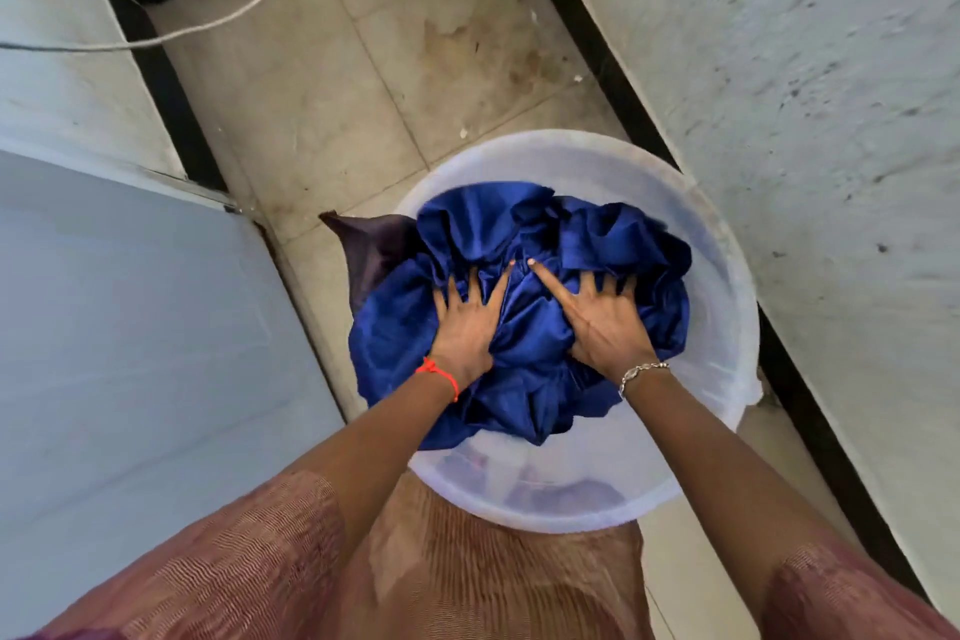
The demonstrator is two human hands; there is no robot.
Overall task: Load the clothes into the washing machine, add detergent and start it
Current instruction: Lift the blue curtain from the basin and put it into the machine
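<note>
Hands press blue cloth.

We see soft, even daylight with no hard shadows. The wide lens bends the wall edges outward. The tub rim smears with motion blur, and the blue cloth shows mild sheen.
</note>
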